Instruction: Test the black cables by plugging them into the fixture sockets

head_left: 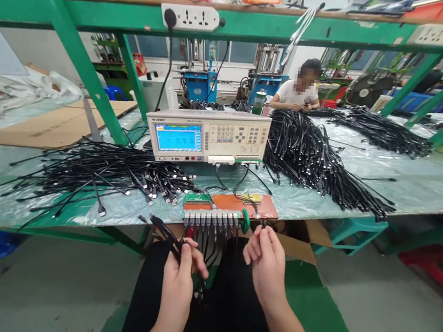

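Note:
My left hand (182, 271) is closed around a small bunch of black cables (163, 231), their plugs pointing up and to the left. Just right of it, several black plugs (215, 220) sit in a row in the test fixture (223, 213) at the table's front edge, with their cables hanging down. Beside the fixture's green handle (245, 221), my right hand (266, 255) is pinched on what looks like a black cable end; only a dark tip shows above the fingertips.
A tester with a blue screen (209, 135) stands behind the fixture, wired to it. Loose black cables (95, 169) lie at left, and a large cable heap (312, 150) at right. Across the table a person (298, 89) handles cables. A green frame (246, 26) spans above.

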Demonstrator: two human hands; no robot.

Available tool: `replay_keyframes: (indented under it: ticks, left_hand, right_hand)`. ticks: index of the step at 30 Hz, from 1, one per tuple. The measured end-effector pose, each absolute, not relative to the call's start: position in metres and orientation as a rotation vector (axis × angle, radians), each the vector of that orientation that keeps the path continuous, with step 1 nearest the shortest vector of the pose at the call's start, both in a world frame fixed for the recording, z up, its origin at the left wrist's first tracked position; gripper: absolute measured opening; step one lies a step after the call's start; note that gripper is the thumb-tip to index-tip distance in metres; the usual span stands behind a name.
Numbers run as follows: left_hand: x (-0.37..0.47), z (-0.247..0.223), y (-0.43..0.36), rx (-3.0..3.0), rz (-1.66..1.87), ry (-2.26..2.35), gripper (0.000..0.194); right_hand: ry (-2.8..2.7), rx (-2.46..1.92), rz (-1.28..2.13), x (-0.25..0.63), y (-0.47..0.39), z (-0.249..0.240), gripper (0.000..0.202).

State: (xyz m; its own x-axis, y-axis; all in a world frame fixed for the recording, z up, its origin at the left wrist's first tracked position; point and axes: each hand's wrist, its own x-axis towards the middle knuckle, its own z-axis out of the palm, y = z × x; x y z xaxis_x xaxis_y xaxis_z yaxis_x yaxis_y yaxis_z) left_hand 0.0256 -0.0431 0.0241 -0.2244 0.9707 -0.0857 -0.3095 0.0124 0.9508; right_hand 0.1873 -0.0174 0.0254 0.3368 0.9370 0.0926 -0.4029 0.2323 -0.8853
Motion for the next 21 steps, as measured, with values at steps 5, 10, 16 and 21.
replay_keyframes:
  ticks: [5, 10, 16, 21]
  left_hand:
    - [0.026, 0.02, -0.041, 0.681, 1.287, 1.081, 0.044]
    - [0.04, 0.006, -0.042, 0.626, 1.199, 1.046, 0.046]
    - [0.048, 0.003, -0.042, 0.719, 1.173, 1.063, 0.041]
    - [0.052, -0.002, -0.04, 0.707, 1.221, 1.071, 0.047]
  right_hand:
    - [-0.724, -1.149, 1.001, 0.23, 0.002, -0.011, 0.042]
    - [-0.734, -1.25, 1.009, 0.24, 0.008, -0.042, 0.045]
    - [-0.75, -1.253, 1.028, 0.236, 0.016, -0.053, 0.044]
    - [-0.662, -1.172, 1.051, 0.234, 0.019, -0.055, 0.042]
